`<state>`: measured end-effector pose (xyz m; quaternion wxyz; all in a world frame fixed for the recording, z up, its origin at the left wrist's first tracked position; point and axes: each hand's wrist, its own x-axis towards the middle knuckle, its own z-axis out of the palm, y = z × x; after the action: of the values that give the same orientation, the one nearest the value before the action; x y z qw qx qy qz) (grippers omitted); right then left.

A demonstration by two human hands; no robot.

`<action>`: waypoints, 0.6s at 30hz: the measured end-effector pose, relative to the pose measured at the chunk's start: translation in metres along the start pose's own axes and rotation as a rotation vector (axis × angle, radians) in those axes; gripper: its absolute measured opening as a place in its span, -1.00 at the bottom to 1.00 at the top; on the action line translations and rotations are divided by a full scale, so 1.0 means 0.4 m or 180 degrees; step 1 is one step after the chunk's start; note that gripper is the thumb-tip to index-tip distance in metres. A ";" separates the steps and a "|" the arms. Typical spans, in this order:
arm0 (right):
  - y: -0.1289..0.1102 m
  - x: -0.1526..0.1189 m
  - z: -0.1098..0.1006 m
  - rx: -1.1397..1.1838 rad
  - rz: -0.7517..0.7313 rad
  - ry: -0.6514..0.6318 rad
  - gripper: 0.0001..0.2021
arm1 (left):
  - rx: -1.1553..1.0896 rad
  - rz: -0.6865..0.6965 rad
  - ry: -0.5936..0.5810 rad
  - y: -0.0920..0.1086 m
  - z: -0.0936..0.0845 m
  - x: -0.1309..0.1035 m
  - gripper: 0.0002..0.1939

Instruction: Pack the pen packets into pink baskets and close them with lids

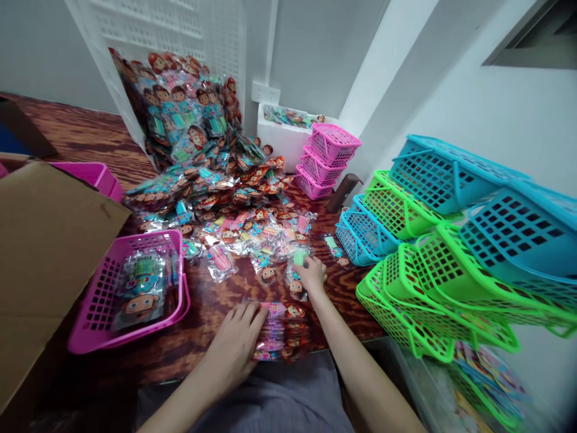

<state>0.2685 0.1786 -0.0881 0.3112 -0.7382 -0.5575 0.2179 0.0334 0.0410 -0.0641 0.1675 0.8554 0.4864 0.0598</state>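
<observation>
My left hand (238, 338) is at the table's front edge, its fingers curled against the left end of a packed row of small clear packets (286, 334) with pink contents and red-haired cartoon heads. Past that row, my right hand (312, 273) pinches a clear packet (297, 257) with a light green piece inside. Other packets lie loose near it, including a pink one (220, 260). Behind them spreads a large heap of packets (211, 186). To the left, a pink basket (97, 310) holds a stack of brown-haired cartoon packets (142, 288).
A cardboard box flap (49, 258) juts in at the left. Stacked green baskets (433, 264) and blue baskets (523, 228) crowd the right side. At the back are small pink baskets (322, 159), a white foam box (279, 138) and a white crate (216, 36) spilling packets.
</observation>
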 end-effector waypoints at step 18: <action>-0.099 -0.099 -0.122 -0.0464 -0.0936 -0.0537 -0.32 | -0.0123 0.0187 0.0083 0.013 -0.035 0.001 -0.32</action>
<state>0.2627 0.1376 -0.0268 0.2376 -0.6484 -0.6978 0.1902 0.0340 0.0421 -0.0493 0.1759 0.8651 0.4620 0.0852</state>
